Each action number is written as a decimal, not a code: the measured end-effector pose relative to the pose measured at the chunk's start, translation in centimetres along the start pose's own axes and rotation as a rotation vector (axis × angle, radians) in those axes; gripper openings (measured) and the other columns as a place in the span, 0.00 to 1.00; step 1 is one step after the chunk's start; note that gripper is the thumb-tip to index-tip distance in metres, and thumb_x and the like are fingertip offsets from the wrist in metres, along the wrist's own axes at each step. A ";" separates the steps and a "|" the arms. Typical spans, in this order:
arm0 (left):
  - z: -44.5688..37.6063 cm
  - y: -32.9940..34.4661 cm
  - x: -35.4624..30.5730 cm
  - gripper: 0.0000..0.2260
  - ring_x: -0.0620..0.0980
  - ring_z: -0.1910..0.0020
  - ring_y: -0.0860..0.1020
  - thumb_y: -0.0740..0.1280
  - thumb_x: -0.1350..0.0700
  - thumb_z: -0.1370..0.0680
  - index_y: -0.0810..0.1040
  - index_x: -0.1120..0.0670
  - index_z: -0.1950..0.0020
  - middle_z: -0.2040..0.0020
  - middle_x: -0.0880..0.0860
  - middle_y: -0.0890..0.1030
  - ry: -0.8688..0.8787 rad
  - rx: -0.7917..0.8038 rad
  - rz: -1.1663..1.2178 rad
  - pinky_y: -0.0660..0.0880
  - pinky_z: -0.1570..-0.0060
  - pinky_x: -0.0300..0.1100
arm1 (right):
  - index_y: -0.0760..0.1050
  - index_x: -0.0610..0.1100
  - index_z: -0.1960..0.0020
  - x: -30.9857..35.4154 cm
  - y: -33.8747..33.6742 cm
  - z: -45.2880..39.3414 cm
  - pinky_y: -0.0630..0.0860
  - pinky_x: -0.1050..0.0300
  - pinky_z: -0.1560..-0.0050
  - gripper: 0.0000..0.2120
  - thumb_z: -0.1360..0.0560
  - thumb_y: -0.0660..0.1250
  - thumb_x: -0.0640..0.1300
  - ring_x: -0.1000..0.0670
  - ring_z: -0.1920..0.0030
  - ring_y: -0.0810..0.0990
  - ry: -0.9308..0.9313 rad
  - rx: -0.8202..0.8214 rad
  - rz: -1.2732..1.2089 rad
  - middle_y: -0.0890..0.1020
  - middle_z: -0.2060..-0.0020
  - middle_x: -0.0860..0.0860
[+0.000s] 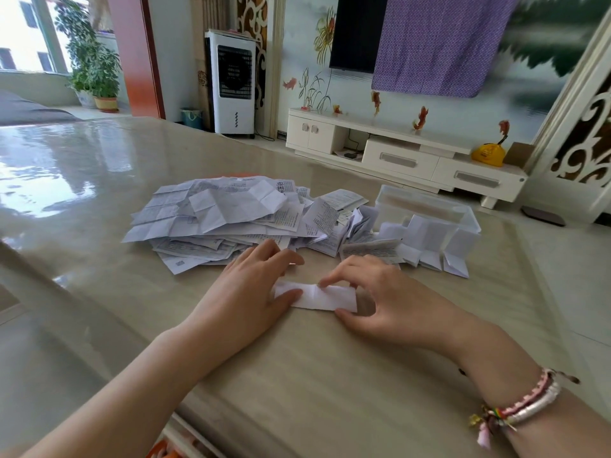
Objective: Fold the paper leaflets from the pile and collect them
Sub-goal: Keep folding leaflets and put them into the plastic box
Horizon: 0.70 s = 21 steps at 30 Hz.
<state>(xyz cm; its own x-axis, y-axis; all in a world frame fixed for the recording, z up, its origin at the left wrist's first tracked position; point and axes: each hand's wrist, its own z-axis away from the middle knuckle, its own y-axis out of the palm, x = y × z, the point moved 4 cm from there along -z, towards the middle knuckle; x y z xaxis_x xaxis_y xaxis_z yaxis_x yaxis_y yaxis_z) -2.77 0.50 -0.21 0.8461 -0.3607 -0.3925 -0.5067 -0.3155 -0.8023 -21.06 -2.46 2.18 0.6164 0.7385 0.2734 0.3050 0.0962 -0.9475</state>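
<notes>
Leaflet (316, 296) on table: left hand (251, 285) presses, right hand (380, 292) pinches.

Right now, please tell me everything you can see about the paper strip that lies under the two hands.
The paper strip is a white leaflet folded into a long narrow band with a cross crease near its middle. It lies flat on the glossy beige table, in front of the pile. The left hand covers its left end, thumb on top; the right hand presses fingertips on its middle, thumb at its near edge.

White leaflets (211, 209) with grey print on a beige table (99, 193); purple dotted cloth (439, 41) upper right; pink-and-white bracelet (525, 404) lower right.
</notes>
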 end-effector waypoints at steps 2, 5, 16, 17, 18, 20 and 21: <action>0.0 0.0 0.1 0.17 0.38 0.63 0.69 0.68 0.47 0.24 0.72 0.44 0.37 0.52 0.41 0.67 -0.037 0.008 0.011 0.64 0.56 0.37 | 0.74 0.58 0.40 0.2 0.0 0.1 0.68 0.59 0.39 0.16 0.27 0.66 0.50 0.58 0.43 0.71 -0.022 0.025 0.075 0.74 0.46 0.62; 0.0 0.0 0.3 0.16 0.40 0.63 0.70 0.68 0.45 0.25 0.71 0.44 0.39 0.58 0.41 0.68 -0.090 0.003 0.018 0.64 0.59 0.39 | 0.74 0.59 0.40 0.7 -0.2 0.3 0.66 0.59 0.39 0.17 0.28 0.63 0.49 0.59 0.43 0.70 -0.052 0.031 0.137 0.73 0.45 0.62; -0.1 0.4 0.2 0.11 0.40 0.67 0.70 0.70 0.54 0.27 0.73 0.45 0.47 0.68 0.44 0.73 -0.078 0.056 0.175 0.64 0.65 0.35 | 0.80 0.54 0.49 1.4 0.2 -0.5 0.70 0.65 0.55 0.09 0.27 0.72 0.44 0.53 0.57 0.73 0.012 -0.179 -0.265 0.79 0.59 0.62; -0.2 0.4 0.1 0.10 0.40 0.68 0.71 0.69 0.57 0.27 0.74 0.47 0.48 0.67 0.44 0.74 -0.064 0.066 0.184 0.64 0.66 0.34 | 0.78 0.55 0.48 1.3 0.4 -0.7 0.68 0.67 0.55 0.09 0.27 0.72 0.45 0.54 0.57 0.72 0.041 -0.190 -0.293 0.78 0.60 0.63; -0.2 0.3 0.0 0.10 0.40 0.67 0.71 0.67 0.60 0.26 0.76 0.48 0.48 0.66 0.44 0.75 -0.053 0.073 0.189 0.63 0.67 0.33 | 0.77 0.56 0.47 1.2 0.8 -1.0 0.67 0.68 0.56 0.11 0.27 0.72 0.47 0.54 0.57 0.72 0.065 -0.194 -0.306 0.78 0.61 0.62; -0.2 0.0 -0.1 0.12 0.37 0.64 0.73 0.63 0.64 0.25 0.77 0.50 0.48 0.63 0.43 0.77 -0.068 0.077 0.214 0.65 0.65 0.30 | 0.73 0.59 0.43 0.9 1.7 -1.6 0.66 0.68 0.56 0.15 0.28 0.72 0.50 0.57 0.57 0.70 0.112 -0.177 -0.309 0.78 0.61 0.61; -0.3 -0.1 0.0 0.12 0.36 0.62 0.74 0.61 0.65 0.24 0.77 0.50 0.47 0.60 0.42 0.78 -0.098 0.069 0.232 0.66 0.63 0.29 | 0.71 0.58 0.41 0.7 2.1 -1.8 0.65 0.68 0.56 0.17 0.28 0.72 0.51 0.58 0.56 0.69 0.134 -0.161 -0.301 0.77 0.59 0.61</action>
<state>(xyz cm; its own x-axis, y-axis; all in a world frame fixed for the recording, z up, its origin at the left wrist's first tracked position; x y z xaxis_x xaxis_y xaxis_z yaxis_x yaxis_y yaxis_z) -2.77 0.29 0.03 0.7225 -0.3283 -0.6085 -0.6792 -0.1722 -0.7135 -18.67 -2.96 0.69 0.5683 0.5981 0.5651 0.5905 0.1817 -0.7863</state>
